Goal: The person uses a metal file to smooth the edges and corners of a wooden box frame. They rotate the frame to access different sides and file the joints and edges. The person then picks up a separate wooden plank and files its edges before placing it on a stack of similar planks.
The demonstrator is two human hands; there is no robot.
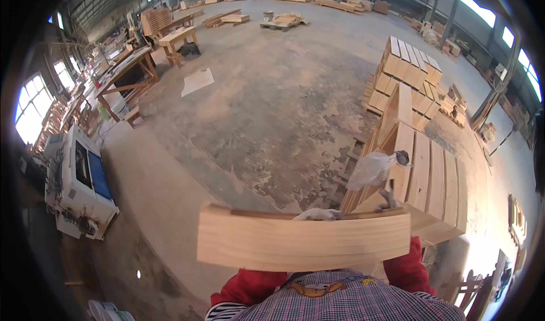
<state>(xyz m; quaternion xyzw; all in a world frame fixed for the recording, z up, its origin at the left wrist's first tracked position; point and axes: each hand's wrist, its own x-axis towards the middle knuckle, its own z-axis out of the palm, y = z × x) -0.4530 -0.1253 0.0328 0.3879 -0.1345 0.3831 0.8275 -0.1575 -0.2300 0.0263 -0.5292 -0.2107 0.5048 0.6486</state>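
Note:
Across my front, close to the chest, is a pale wooden box-like piece with a long planed face. My left hand, light-coloured and seemingly gloved, curls over its far edge near the middle; the rest of that hand is hidden behind the wood. My right hand is at the piece's right end, fingers over the far edge. Just beyond it, a clear plastic bag with something dark at its tip lies against a stack of wooden boxes.
More stacked wooden boxes stand farther back on the right. A white machine with a blue panel is at the left, with wooden workbenches beyond. A pale sheet lies on the concrete floor. A loaded pallet sits far ahead.

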